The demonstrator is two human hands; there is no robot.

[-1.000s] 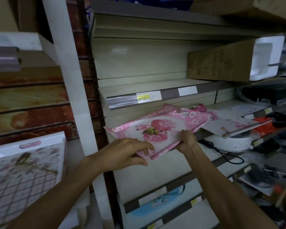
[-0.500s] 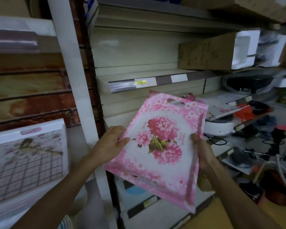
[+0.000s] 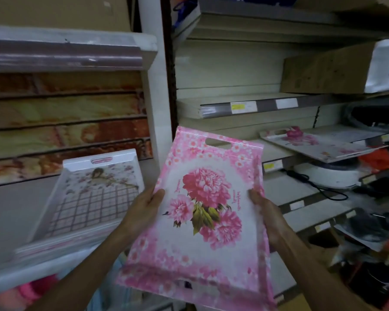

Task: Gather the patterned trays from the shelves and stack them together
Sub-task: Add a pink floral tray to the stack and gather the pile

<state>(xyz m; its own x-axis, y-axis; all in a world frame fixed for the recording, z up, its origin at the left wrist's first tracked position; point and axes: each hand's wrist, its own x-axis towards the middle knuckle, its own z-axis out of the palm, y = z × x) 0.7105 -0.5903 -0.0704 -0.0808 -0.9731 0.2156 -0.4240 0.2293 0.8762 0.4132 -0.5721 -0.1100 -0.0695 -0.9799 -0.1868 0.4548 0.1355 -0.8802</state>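
Hands on the pink flower tray (image 3: 202, 212), one at each long edge: left hand (image 3: 142, 209) gripping the left rim with thumb over the front, right hand (image 3: 265, 212) clasping the right rim the same way. Lifted clear of the shelf (image 3: 276, 151) where it lay flat a second ago, and now tipped up to face the camera, cut-out handle at the top, carried leftward across the white post (image 3: 154, 90). Just beside it on the left, leaning tilted on the neighbouring shelf, the white checked tray (image 3: 99, 194) with its own slot handle, probably the start of the stack and so the likely landing place. Further right, well apart and flat on the shelf edge, another white tray with pink blossoms (image 3: 319, 144), not yet gathered. Below that a white round appliance (image 3: 326, 176) with a black cord, above it a brown box (image 3: 328, 70). One tray in hand, then, one waiting to receive it, at least one more left to fetch; lower edge blurred, so clearance from the shelf front hard to judge.
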